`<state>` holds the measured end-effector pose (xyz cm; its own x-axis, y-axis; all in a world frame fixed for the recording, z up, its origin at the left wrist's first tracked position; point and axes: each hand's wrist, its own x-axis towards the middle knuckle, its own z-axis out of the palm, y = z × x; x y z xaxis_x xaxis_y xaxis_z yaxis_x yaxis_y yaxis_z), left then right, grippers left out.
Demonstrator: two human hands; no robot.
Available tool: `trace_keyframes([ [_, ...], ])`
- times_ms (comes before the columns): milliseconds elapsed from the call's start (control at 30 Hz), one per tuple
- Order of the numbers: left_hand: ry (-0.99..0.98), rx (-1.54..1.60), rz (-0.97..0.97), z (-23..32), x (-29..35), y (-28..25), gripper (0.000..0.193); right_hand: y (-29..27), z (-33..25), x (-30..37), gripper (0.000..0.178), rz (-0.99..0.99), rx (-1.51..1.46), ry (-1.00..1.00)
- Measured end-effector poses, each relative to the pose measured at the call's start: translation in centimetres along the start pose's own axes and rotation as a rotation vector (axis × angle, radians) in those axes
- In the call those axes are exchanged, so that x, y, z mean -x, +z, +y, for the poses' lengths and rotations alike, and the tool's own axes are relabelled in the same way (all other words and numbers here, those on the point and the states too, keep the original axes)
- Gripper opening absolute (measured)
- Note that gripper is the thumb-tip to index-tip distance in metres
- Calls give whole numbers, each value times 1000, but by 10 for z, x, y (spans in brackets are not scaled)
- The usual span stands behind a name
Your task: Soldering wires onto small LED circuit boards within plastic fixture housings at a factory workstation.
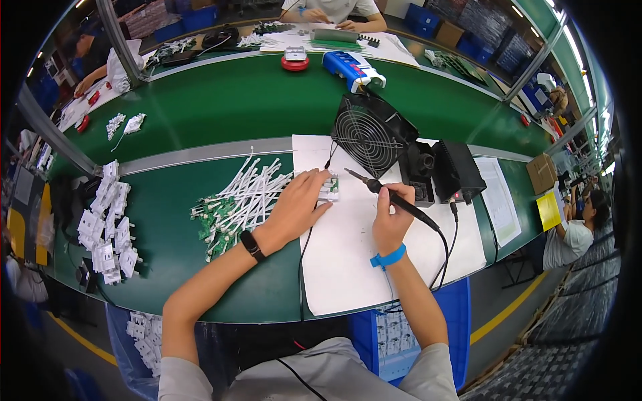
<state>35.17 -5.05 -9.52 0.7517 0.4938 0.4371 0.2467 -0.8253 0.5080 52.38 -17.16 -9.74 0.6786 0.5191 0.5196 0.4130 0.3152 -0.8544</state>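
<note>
My right hand (392, 220) grips a soldering iron (372, 184) with a black handle; its metal tip points left and slightly up. The tip is apart from a small white plastic housing with a green circuit board (330, 190), lying on the white sheet (341, 267). My left hand (297, 204) lies over that housing, fingers holding its left side and hiding part of it. Just left of this hand lies a pile of green circuit boards with white wires (234, 207), partly covered by my wrist.
A black fan (364, 137) and a black soldering station (458, 170) stand behind my right hand. White housings (107, 227) are heaped at the left. Beyond a metal rail, a green belt (221, 100) carries a blue-and-white device (353, 70). A co-worker (334, 10) sits opposite.
</note>
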Motion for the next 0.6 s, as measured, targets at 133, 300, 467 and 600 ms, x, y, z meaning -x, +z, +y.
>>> trace_keyframes([
  [133,126,-83,1,-8,3,2,41,-3,-2,2,8,-19,9,5],
  [300,143,-143,-6,-7,5,5,35,-3,2,0,10,-88,-60,-3],
  [467,124,-150,-5,-4,3,4,35,-4,7,1,12,-104,-64,49],
  [600,116,-109,4,-4,4,5,35,-3,8,0,13,-103,-67,63],
])
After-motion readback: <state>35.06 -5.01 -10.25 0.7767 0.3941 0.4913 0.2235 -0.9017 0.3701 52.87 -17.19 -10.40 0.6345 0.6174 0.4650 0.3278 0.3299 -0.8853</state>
